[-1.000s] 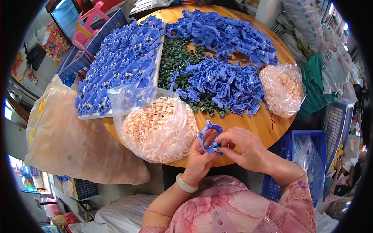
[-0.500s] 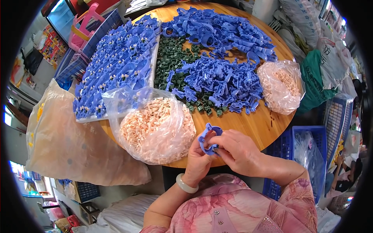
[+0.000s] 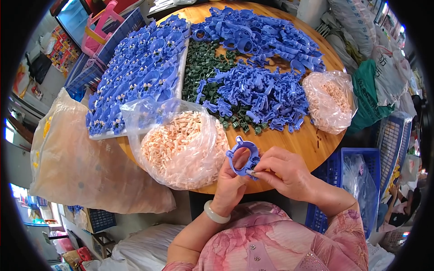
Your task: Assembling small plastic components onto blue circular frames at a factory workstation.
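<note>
My left hand (image 3: 229, 184) grips the lower side of a blue plastic ring-shaped part (image 3: 236, 143), which stands tilted with its round opening showing. My right hand (image 3: 285, 175) is closed in a pinch at the ring's lower right edge. A small pale piece (image 3: 250, 172) shows at those fingertips, against the ring; whether it is seated in it I cannot tell. Just left of my hands lies an open clear bag (image 3: 212, 174) of small peach-coloured plastic pieces (image 3: 174, 135). Beyond my hands is a heap of small blue parts (image 3: 264, 97).
On the round wooden table (image 3: 289, 144) stand a white-edged tray of blue assemblies (image 3: 135, 77), dark green parts (image 3: 205, 67), larger blue parts (image 3: 257, 34) and a second bag of peach pieces (image 3: 329, 101). A big sack (image 3: 86, 167) leans at left; blue crates (image 3: 359, 153) stand right.
The blue ring has turned, so its opening shows more fully. My right hand has drawn back from inside the ring to its lower right edge. The view has shifted slightly.
</note>
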Demonstrator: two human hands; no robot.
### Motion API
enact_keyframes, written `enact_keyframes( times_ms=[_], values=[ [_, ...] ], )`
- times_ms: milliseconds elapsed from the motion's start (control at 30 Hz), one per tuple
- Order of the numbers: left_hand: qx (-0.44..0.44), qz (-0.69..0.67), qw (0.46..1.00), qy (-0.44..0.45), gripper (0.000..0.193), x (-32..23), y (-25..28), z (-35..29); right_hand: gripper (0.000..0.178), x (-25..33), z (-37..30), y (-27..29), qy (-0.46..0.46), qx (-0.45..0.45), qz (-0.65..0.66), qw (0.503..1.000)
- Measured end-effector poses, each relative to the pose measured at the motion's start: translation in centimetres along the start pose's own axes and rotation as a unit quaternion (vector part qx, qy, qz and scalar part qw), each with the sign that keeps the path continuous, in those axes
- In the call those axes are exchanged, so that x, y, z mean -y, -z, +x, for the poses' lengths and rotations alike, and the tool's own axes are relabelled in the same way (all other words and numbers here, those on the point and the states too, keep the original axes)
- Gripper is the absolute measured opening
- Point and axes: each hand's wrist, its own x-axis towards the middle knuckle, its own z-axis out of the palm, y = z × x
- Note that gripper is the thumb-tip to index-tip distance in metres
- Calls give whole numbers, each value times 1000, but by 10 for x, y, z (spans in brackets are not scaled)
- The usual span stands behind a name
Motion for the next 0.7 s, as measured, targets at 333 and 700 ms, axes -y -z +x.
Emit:
enact_keyframes(
  times_ms=[333,700],
  values=[
    [13,14,1000,-23,67,4,2,-3,10,2,-1,-5,-51,-3,-7,999],
    [21,60,997,-40,66,4,0,-5,12,7,-1,-12,-29,5,-29,999]
  ],
)
